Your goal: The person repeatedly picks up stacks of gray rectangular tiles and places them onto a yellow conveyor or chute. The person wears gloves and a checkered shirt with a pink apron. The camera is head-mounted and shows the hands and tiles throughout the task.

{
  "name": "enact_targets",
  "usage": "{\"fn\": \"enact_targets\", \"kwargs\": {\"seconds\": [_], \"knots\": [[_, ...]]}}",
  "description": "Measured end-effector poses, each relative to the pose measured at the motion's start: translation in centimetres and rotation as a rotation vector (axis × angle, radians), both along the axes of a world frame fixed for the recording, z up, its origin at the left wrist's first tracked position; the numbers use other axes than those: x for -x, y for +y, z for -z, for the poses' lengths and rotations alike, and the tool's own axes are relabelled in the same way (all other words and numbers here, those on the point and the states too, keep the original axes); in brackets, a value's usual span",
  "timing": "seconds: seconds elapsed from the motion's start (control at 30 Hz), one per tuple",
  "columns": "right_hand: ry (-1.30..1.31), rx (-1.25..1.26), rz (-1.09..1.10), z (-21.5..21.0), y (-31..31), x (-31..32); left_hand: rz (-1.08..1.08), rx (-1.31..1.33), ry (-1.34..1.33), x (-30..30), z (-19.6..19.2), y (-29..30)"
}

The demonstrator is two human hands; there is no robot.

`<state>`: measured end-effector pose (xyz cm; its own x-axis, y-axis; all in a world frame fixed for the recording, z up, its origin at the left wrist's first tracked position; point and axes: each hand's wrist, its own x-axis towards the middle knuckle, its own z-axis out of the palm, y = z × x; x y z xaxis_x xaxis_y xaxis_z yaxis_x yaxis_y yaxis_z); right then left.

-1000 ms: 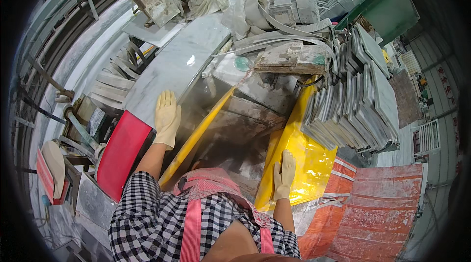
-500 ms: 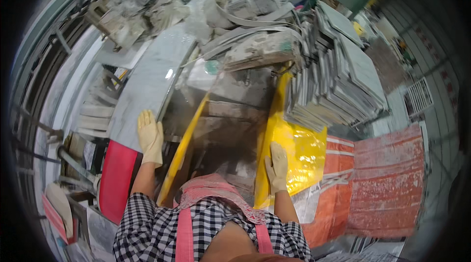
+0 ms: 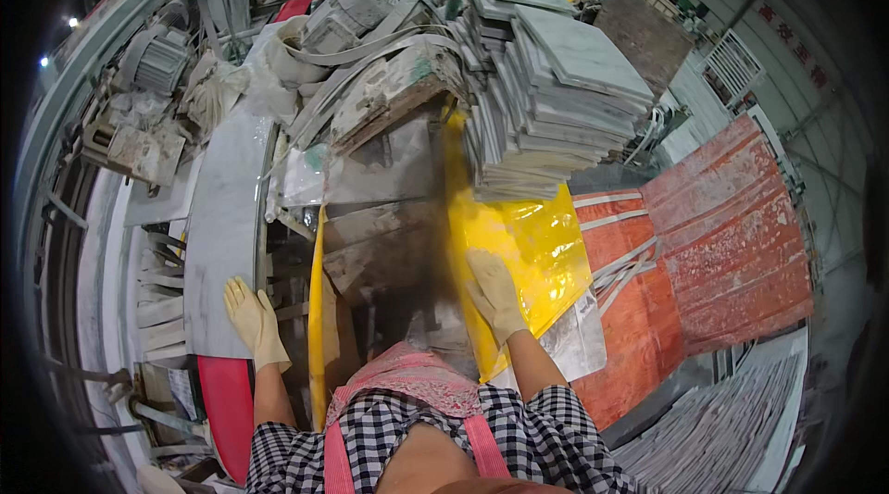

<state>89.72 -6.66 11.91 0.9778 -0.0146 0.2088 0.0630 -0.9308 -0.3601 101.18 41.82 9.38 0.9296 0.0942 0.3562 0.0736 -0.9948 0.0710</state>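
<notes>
My left hand (image 3: 252,316), in a cream rubber glove, lies with fingers stretched on the near right corner of a long grey stone slab (image 3: 227,225). Also gloved, my right hand (image 3: 494,295) rests flat on a glossy yellow sheet (image 3: 528,244), fingers extended and nothing held. Between my hands is a dark, dusty recess, with a narrow yellow strip (image 3: 317,309) along its left side. A tall stack of pale stone slabs (image 3: 565,114) rises beyond the yellow sheet.
Orange-red sheeting (image 3: 722,244) spreads to the right, with many thin slabs on edge (image 3: 713,429) nearer me. A red panel (image 3: 225,401) adjoins the grey slab's near end. Ahead are a dusty machine cover (image 3: 394,91) and motors (image 3: 156,59).
The view has swung to the right, so the slab stack and sheeting appear further left. My left hand stays at the grey slab's near end, my right on the yellow sheet.
</notes>
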Motion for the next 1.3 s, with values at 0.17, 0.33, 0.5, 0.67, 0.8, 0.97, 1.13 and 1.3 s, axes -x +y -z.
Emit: {"fn": "enact_targets", "kwargs": {"seconds": [0.17,0.33,0.5,0.67,0.8,0.97,1.13,1.3], "knots": [[-0.015,0.045,-0.001,0.9,-0.3,0.1,0.04,-0.013,-0.037,0.0,0.5,0.4],[-0.08,-0.047,0.013,0.5,-0.2,0.1,0.035,-0.036,0.044,-0.4,1.2,1.0],[-0.204,-0.149,0.025,-0.3,0.3,0.5,0.029,-0.081,0.081,-1.2,1.5,1.7],[-0.261,-0.142,0.029,-1.4,0.3,1.1,0.025,-0.196,0.128,-2.1,1.9,2.3],[-0.187,-0.16,0.027,-2.4,0.2,1.2,-0.003,-0.183,0.172,-3.1,2.5,3.1],[-0.219,-0.239,0.043,-2.0,0.1,1.0,0.022,-0.1,0.171,-3.5,3.5,4.5],[-0.28,-0.171,0.049,-0.2,0.4,0.2,0.087,0.12,0.074,-1.9,3.9,5.5],[-0.175,-0.162,0.002,0.7,0.1,-0.6,0.122,0.073,-0.014,-0.7,3.5,4.7]]}}
